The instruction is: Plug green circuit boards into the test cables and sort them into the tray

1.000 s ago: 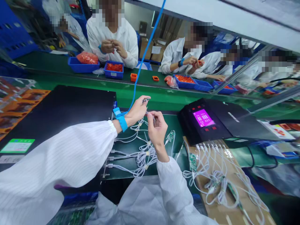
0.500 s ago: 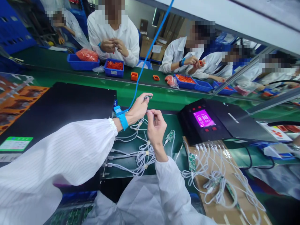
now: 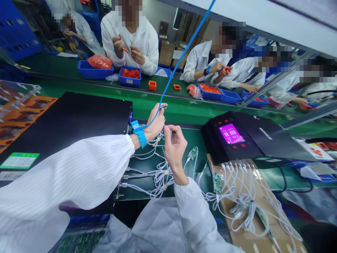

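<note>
My left hand (image 3: pixel 156 121) is closed on a small circuit board (image 3: pixel 163 107), whose edge shows at the fingertips; the rest is hidden in the hand. A blue wrist strap (image 3: pixel 141 138) with a blue cord (image 3: pixel 181 58) is round that wrist. Close beside and below it, my right hand (image 3: pixel 176 147) pinches what looks like the plug of a white cable, mostly covered by the fingers. Beneath both hands lie bundled white cables (image 3: pixel 161 177). Right of my right hand, another circuit board (image 3: pixel 192 153) is joined to a white cable.
A black box (image 3: pixel 92 119) stands at left, and a black tester with a lit purple screen (image 3: pixel 231 133) at right. Cables and a green board (image 3: pixel 217 183) lie on brown cardboard (image 3: pixel 231 225). Across the line, co-workers handle orange parts beside blue bins (image 3: pixel 129 82).
My left hand has turned slightly, and the board in it has shifted a little left. My right hand keeps its pinch. A co-worker's hands opposite have moved apart. The view has shifted slightly.
</note>
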`<state>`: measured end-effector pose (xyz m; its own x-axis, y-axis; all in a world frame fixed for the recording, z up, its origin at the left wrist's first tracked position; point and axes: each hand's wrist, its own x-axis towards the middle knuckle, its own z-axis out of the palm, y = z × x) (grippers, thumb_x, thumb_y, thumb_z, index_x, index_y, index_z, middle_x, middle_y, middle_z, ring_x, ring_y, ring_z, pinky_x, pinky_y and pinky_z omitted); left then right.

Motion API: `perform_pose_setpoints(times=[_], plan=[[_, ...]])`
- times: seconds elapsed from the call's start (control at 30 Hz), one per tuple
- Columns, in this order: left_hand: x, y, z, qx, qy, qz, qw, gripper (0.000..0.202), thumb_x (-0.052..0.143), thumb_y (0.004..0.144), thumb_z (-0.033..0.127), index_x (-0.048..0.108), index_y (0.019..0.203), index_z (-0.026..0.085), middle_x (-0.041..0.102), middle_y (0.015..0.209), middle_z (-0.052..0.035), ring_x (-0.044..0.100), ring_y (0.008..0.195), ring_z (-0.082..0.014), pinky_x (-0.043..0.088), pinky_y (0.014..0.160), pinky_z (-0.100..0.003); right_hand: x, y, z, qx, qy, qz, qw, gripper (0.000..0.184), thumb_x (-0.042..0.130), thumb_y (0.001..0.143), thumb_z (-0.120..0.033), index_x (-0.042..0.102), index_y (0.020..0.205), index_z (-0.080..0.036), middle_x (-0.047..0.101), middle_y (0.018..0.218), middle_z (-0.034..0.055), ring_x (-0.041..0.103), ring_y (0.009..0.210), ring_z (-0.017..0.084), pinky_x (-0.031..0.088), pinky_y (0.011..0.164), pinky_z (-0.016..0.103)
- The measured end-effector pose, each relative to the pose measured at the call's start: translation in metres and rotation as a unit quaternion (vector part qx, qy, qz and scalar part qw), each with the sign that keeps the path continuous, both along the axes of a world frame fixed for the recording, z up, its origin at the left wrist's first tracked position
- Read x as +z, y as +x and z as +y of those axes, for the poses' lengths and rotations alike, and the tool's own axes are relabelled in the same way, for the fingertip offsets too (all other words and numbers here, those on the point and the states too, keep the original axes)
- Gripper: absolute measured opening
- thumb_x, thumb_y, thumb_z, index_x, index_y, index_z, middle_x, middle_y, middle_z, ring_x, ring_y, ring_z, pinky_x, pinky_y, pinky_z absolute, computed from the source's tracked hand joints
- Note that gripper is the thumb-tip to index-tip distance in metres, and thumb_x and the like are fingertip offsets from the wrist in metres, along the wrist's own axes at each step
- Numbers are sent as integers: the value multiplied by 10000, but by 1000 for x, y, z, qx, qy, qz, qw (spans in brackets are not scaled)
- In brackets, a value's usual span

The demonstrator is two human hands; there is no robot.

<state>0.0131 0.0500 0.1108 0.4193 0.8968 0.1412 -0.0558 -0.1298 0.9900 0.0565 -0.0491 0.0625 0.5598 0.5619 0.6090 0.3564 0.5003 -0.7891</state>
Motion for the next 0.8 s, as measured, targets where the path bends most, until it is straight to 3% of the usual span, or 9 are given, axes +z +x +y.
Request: perform_pose_setpoints(times=[0.1,0.23,0.37,0.53,0.67,0.8], plan=[[-2,1,-1,-3,-19,-25,1000,253,407,1041,174,598,1203,207,648,1274,-84,620,784,-145,506,618,-255,0,-3,1,-12,-4,1,1000,112,628,995,-298,672,986,-195,619,909,19,607,858,139,512,809,301],[-12,3,4,11,-4,-31,999,275,399,1022,133,594,1206,194,647,1271,-105,645,1063,-213,559,784,-308,-1,-3,2,-25,-20,-10,999,149,613,999,-331,668,985,-193,630,916,27,612,868,146,518,811,309],[-18,6,9,18,45,-29,998,295,391,1006,103,591,1210,175,655,1264,-112,631,1118,-218,527,1012,-399,-2,-3,2,-37,-35,-13,999,172,613,996,-351,672,977,-190,631,898,23,613,850,144,524,794,306],[-10,9,13,15,75,-22,997,315,378,1003,72,582,1234,140,640,1308,-146,606,1182,-223,477,1092,-410,3,3,5,-44,-21,4,999,153,658,961,-348,668,944,-196,667,897,19,667,873,152,548,835,317],[-5,6,18,48,68,-49,995,300,361,1039,114,584,1234,159,633,1314,-132,600,1211,-203,448,1118,-374,10,40,9,-147,-50,-2,988,231,651,948,-413,651,985,-185,714,912,49,701,863,176,564,831,342],[-7,5,23,69,21,-64,995,308,350,1050,137,584,1247,170,643,1253,-118,628,1130,-190,483,1067,-360,13,99,11,-298,-96,-80,946,277,604,946,-433,655,979,-163,704,897,67,677,823,189,552,802,350]])
